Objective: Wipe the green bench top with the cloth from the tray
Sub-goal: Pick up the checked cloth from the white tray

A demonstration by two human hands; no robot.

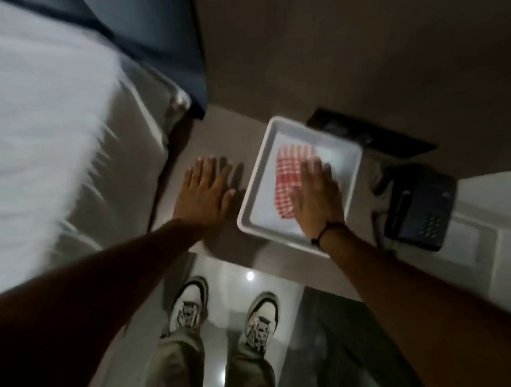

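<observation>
A white tray [257, 193] lies on a low pale surface [222, 126] in front of me. A red and white checked cloth [288, 171] is spread flat inside it. My right hand [316, 202] is laid flat over the cloth's right part, fingers spread, with a dark band on the wrist. To the left of the tray, my left hand [204, 193] rests flat on the surface, fingers apart and holding nothing. No green bench top can be made out in this dim, blurred frame.
A dark telephone [419, 208] with a cord sits right of the tray, and a flat black object [370, 134] lies behind it. A bed with white bedding [45, 123] fills the left. My shoes [189, 305] stand on a glossy floor below.
</observation>
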